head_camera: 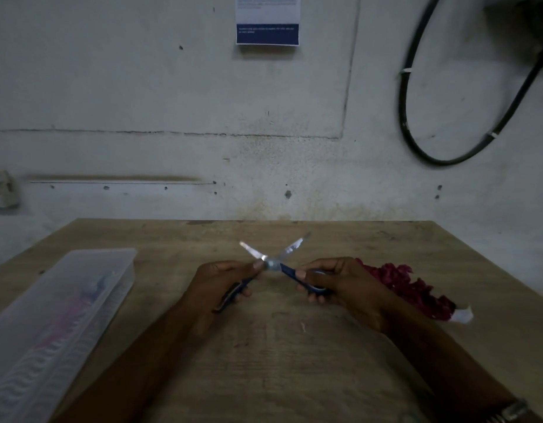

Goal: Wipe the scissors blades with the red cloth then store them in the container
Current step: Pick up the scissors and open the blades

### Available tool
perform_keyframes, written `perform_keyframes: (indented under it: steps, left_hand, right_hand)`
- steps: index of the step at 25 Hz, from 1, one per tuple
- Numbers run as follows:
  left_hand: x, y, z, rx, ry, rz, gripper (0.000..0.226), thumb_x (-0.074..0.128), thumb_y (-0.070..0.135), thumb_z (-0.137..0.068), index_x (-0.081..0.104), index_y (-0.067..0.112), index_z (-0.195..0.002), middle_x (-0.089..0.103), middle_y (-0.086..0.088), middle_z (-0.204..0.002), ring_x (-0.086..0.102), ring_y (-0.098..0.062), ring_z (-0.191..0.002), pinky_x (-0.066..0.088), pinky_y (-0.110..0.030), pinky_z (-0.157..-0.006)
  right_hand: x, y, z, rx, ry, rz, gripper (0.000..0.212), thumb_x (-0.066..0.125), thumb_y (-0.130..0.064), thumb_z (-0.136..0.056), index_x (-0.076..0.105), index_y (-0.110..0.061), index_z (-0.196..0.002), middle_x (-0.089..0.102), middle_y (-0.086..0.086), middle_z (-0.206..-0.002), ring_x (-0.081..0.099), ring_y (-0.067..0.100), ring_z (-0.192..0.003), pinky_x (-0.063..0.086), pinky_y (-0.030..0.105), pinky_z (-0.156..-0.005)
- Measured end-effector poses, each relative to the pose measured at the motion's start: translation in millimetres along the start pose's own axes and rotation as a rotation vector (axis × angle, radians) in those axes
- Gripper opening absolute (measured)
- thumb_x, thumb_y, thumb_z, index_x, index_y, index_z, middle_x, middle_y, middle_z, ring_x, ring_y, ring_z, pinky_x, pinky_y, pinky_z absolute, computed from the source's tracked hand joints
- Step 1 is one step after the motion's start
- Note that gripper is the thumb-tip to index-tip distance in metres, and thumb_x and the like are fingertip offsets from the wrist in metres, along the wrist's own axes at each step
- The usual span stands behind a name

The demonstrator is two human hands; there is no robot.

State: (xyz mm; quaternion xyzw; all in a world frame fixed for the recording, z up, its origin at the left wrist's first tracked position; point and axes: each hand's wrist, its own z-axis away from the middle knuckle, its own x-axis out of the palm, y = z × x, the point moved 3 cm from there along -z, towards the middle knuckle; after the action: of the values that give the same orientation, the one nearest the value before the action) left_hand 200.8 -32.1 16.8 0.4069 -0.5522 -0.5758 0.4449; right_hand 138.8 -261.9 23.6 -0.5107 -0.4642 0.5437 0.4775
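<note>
Scissors (pixel 271 264): blades bright, glossy metal; handles dark blue, plastic-looking, smooth. Red cloth (pixel 407 288): matt, crumpled, nubbly fabric. Container (pixel 55 319): translucent, frosted plastic, ribbed at its near end. Table (pixel 294 346): matt wood, grain visible, scuffed. Wall (pixel 142 87): rough, stained, matt. Cable (pixel 412 141): black, slightly glossy.
</note>
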Motion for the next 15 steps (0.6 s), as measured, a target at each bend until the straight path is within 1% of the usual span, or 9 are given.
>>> perform_keyframes:
  steps: [1, 2, 3, 4, 5, 7, 9, 12, 15]
  left_hand:
    - [-1, 1, 0, -0.085, -0.038, 0.226, 0.028, 0.079, 0.025, -0.079, 0.080, 0.007, -0.100, 0.079, -0.009, -0.087, 0.068, -0.012, -0.067, 0.059, -0.022, -0.059]
    - [-1, 4, 0, -0.151, -0.071, 0.483, 0.030, 0.076, 0.016, -0.079, 0.076, 0.002, -0.106, 0.079, -0.010, -0.096, 0.073, -0.014, -0.077, 0.063, -0.022, -0.070]
    - [-1, 5, 0, -0.181, -0.089, 0.693, 0.033, 0.073, 0.007, -0.079, 0.072, -0.001, -0.111, 0.078, -0.015, -0.106, 0.076, -0.019, -0.088, 0.063, -0.027, -0.080]
    - [-1, 5, -1, -0.185, -0.099, 0.831, 0.038, 0.071, 0.000, -0.079, 0.067, -0.004, -0.116, 0.076, -0.020, -0.113, 0.077, -0.024, -0.097, 0.061, -0.033, -0.085]
    - [1, 5, 0, -0.174, -0.104, 0.906, 0.042, 0.068, -0.004, -0.079, 0.064, -0.004, -0.121, 0.074, -0.023, -0.118, 0.075, -0.027, -0.103, 0.061, -0.035, -0.086]
    - [9, 1, 1, -0.161, -0.097, 0.923, 0.043, 0.067, -0.007, -0.080, 0.064, -0.005, -0.123, 0.073, -0.023, -0.120, 0.075, -0.028, -0.106, 0.062, -0.034, -0.085]
    - [17, -7, 0, -0.172, -0.077, 0.820, 0.033, 0.068, -0.001, -0.084, 0.069, -0.004, -0.117, 0.074, -0.020, -0.118, 0.076, -0.026, -0.104, 0.063, -0.032, -0.084]
    - [20, -12, -3, -0.122, -0.059, 0.643, 0.021, 0.069, 0.010, -0.090, 0.074, 0.001, -0.109, 0.076, -0.016, -0.116, 0.077, -0.021, -0.099, 0.062, -0.029, -0.088]
    - [21, -11, -2, -0.094, -0.073, 0.582, 0.036, 0.075, 0.018, -0.076, 0.075, 0.004, -0.109, 0.078, -0.012, -0.109, 0.076, -0.017, -0.094, 0.058, -0.032, -0.092]
  right_hand:
    - [0, 0, -1, 0.005, 0.036, -0.058, 0.025, 0.077, -0.022, -0.085, 0.080, -0.008, -0.105, 0.076, 0.016, -0.094, 0.065, 0.016, -0.069, 0.053, 0.024, -0.060]
    - [0, 0, -2, 0.005, 0.071, -0.115, 0.026, 0.077, -0.022, -0.085, 0.080, -0.006, -0.106, 0.076, 0.016, -0.096, 0.064, 0.016, -0.068, 0.053, 0.024, -0.060]
    - [1, 0, -3, 0.000, 0.095, -0.164, 0.028, 0.077, -0.022, -0.084, 0.079, -0.005, -0.106, 0.076, 0.016, -0.096, 0.063, 0.016, -0.068, 0.052, 0.024, -0.060]
    - [3, 1, -2, -0.007, 0.106, -0.204, 0.030, 0.078, -0.024, -0.082, 0.079, -0.004, -0.106, 0.075, 0.015, -0.096, 0.062, 0.015, -0.067, 0.050, 0.022, -0.058]
    - [6, 1, -2, -0.011, 0.110, -0.241, 0.033, 0.078, -0.025, -0.080, 0.079, -0.004, -0.106, 0.075, 0.014, -0.095, 0.060, 0.014, -0.067, 0.048, 0.021, -0.057]
    - [12, 5, -2, -0.008, 0.098, -0.282, 0.034, 0.078, -0.025, -0.080, 0.078, -0.004, -0.108, 0.074, 0.013, -0.093, 0.058, 0.013, -0.066, 0.046, 0.019, -0.056]
    - [19, 10, -3, -0.006, 0.085, -0.272, 0.031, 0.078, -0.023, -0.084, 0.078, -0.005, -0.109, 0.073, 0.012, -0.092, 0.057, 0.011, -0.065, 0.046, 0.019, -0.056]
    - [22, 13, -5, -0.004, 0.090, -0.279, 0.028, 0.078, -0.020, -0.085, 0.078, -0.004, -0.108, 0.074, 0.013, -0.092, 0.057, 0.011, -0.063, 0.046, 0.018, -0.054]
    - [22, 13, -5, 0.010, 0.063, -0.277, 0.028, 0.078, -0.020, -0.084, 0.079, -0.005, -0.108, 0.074, 0.012, -0.093, 0.059, 0.012, -0.064, 0.046, 0.019, -0.055]
